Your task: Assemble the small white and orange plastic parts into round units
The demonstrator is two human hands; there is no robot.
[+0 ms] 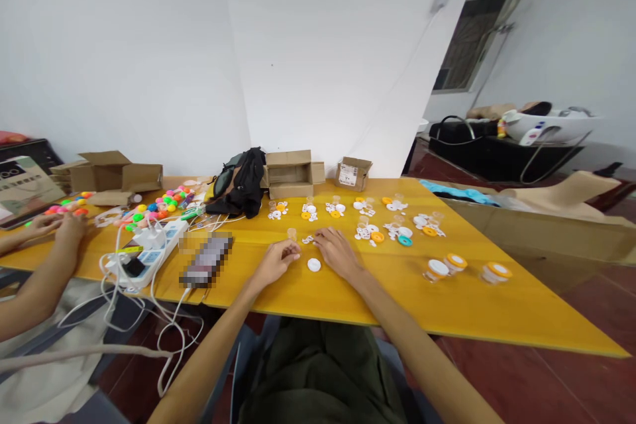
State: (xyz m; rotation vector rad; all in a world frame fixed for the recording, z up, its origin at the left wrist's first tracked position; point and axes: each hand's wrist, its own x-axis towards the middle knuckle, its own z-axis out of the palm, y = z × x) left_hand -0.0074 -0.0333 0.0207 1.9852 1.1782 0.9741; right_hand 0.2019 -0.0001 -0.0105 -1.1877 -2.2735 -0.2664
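Observation:
My left hand point(275, 261) is curled with thumb and fingertips together, just in front of a small clear jar point(291, 234). Whatever it pinches, if anything, is too small to make out. Palm down on the table, my right hand point(338, 252) has its fingers stretched toward a little cluster of white pieces with dark marks point(307, 239). The fingertips are beside or touching those pieces. A round white lid point(314, 265) lies flat between the two hands, apart from both.
Several groups of jars, white pieces and lids point(377, 236) spread across the yellow table point(318, 298). Closed jars point(495, 272) stand at the right. At left are a phone point(207, 261), a power strip point(158, 255), cables and coloured balls, with another person's hands point(67, 232) there. Cardboard boxes point(289, 174) line the wall.

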